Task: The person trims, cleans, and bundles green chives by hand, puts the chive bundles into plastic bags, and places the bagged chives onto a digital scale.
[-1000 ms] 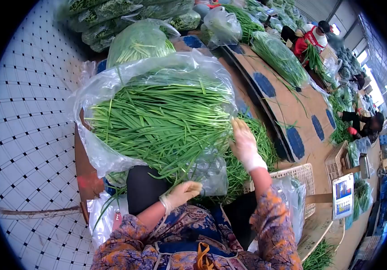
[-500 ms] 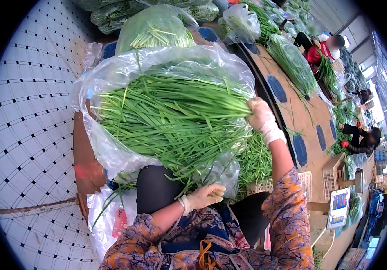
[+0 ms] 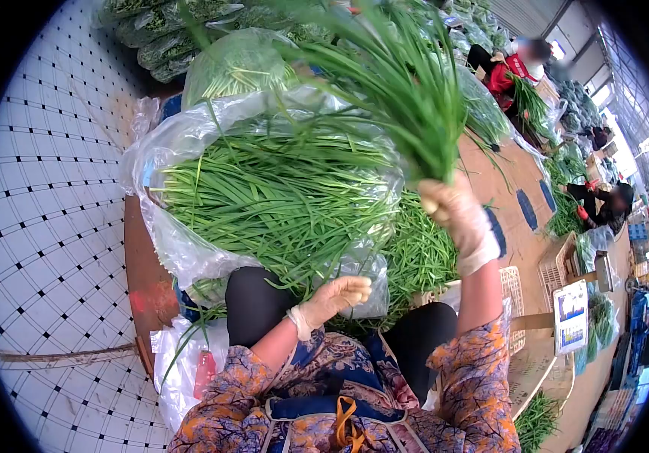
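My right hand, in a pale thin glove, is closed around one end of a bunch of garlic chives. The long green leaves fan up and to the left, blurred by motion. Below and left of it, a heap of garlic chives lies in a wide clear plastic bag with its mouth spread. My left hand, gloved too, hovers above my lap near the bag's lower edge. Its fingers are curled together, and nothing shows in them.
Loose chives lie right of the bag, near a plastic crate. Behind stands another filled bag. At right are a scale display and co-workers, one in a red apron. White tiles cover the left side.
My right hand has lifted the bunch off the heap, swinging its leaves upward while the hand shifted right and nearer to me. My left hand rose slightly.
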The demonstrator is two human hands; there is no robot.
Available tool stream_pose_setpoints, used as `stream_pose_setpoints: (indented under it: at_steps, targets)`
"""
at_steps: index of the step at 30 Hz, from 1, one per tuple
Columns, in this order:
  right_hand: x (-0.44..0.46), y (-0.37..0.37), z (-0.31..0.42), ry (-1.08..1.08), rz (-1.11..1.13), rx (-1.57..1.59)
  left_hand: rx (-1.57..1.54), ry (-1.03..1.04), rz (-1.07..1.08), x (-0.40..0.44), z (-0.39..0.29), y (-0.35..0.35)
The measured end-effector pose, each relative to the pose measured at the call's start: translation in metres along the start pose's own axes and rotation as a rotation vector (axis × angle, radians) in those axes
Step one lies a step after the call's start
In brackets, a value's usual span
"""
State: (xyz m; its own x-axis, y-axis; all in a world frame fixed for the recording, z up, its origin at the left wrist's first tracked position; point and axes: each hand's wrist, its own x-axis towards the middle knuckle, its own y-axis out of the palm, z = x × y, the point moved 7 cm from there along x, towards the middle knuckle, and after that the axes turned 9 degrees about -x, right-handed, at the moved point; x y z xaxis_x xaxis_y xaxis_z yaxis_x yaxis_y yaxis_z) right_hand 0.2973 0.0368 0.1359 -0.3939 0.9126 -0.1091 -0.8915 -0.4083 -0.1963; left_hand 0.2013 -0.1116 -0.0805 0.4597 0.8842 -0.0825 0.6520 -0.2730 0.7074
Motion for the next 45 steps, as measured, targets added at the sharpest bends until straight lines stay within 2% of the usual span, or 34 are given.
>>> stream_pose_setpoints:
  at_steps: [1, 3, 5, 7, 8, 9, 11, 13, 15, 17, 19, 21, 23, 25, 27, 29, 33, 35, 36, 37, 38, 39, 41, 43, 45]
  targets:
    - [-0.011, 0.011, -0.019, 0.119, 0.030, -0.052, 0.005, -0.003, 0.003, 0.003, -0.004, 0.005]
    - [-0.029, 0.048, -0.064, 0.274, 0.173, 0.034, -0.179, 0.129, 0.057, 0.006, -0.019, 0.017]
    - [-0.053, 0.091, -0.132, 0.495, 0.351, 0.240, -0.270, 0.125, 0.044, 0.004, -0.006, 0.008]
    - [-0.081, 0.129, -0.192, 0.679, 0.471, 0.308, -0.575, 0.028, 0.157, -0.003, 0.013, -0.005]
    - [-0.090, 0.137, -0.207, 0.708, 0.501, 0.277, -0.717, -0.040, 0.177, -0.012, 0.017, -0.008]
    - [-0.101, 0.143, -0.203, 0.651, 0.591, 0.286, -0.715, -0.042, 0.172, -0.018, 0.015, -0.003]
    - [-0.114, 0.144, -0.203, 0.656, 0.587, 0.285, -0.499, -0.113, -0.036, -0.024, 0.021, -0.007]
    - [-0.124, 0.139, -0.192, 0.675, 0.615, 0.262, -0.531, -0.133, -0.019, -0.019, 0.026, -0.003]
    - [-0.132, 0.132, -0.184, 0.694, 0.642, 0.231, -0.497, -0.071, -0.095, -0.016, 0.022, -0.001]
    - [-0.139, 0.122, -0.183, 0.633, 0.696, -0.179, -0.475, -0.033, -0.106, -0.016, 0.011, 0.006]
    - [-0.142, 0.119, -0.175, 0.426, 0.666, -0.449, -0.399, 0.062, -0.185, -0.017, 0.003, 0.002]
    - [-0.146, 0.105, -0.182, 0.365, 0.584, -0.451, -0.420, 0.077, -0.227, -0.020, -0.002, -0.001]
    - [-0.144, 0.085, -0.167, 0.265, 0.496, -0.593, -0.343, 0.148, -0.201, -0.026, -0.011, -0.002]
    - [-0.137, 0.061, -0.163, 0.309, 0.480, -0.692, -0.296, 0.179, -0.259, -0.034, -0.019, -0.002]
    - [-0.123, 0.022, -0.180, 0.190, 0.313, -0.781, -0.437, 0.219, -0.305, -0.043, -0.017, -0.024]
    - [-0.105, -0.022, -0.180, 0.225, 0.017, -0.982, -0.543, 0.184, -0.311, -0.048, -0.013, -0.036]
    - [-0.072, -0.042, -0.211, 0.116, -0.123, -1.150, -0.625, 0.112, -0.284, -0.046, -0.002, -0.026]
    - [-0.073, -0.029, -0.203, 0.152, -0.231, -0.716, -0.635, 0.083, -0.257, -0.044, 0.009, -0.027]
    - [-0.074, -0.020, -0.193, 0.164, -0.267, -0.874, -0.650, 0.057, -0.260, -0.043, 0.014, -0.029]
    - [-0.084, -0.002, -0.182, 0.259, -0.257, -0.758, -0.667, 0.033, -0.263, -0.041, 0.019, -0.032]
    - [-0.093, 0.021, -0.175, -0.046, -0.219, -0.776, -0.673, 0.026, -0.227, -0.037, 0.024, -0.037]
    - [-0.097, 0.047, -0.192, -0.001, -0.021, -0.693, -0.675, 0.026, -0.228, -0.035, 0.023, -0.033]
    - [-0.122, 0.098, -0.144, -0.208, 0.200, -0.739, -0.662, 0.043, -0.213, -0.031, 0.016, -0.018]
    - [-0.128, 0.116, -0.147, -0.356, 0.069, -1.017, -0.685, 0.010, -0.155, -0.031, 0.016, -0.010]
    - [-0.128, 0.121, -0.157, -0.359, 0.103, -1.069, -0.462, 0.037, -0.222, -0.028, 0.018, -0.016]
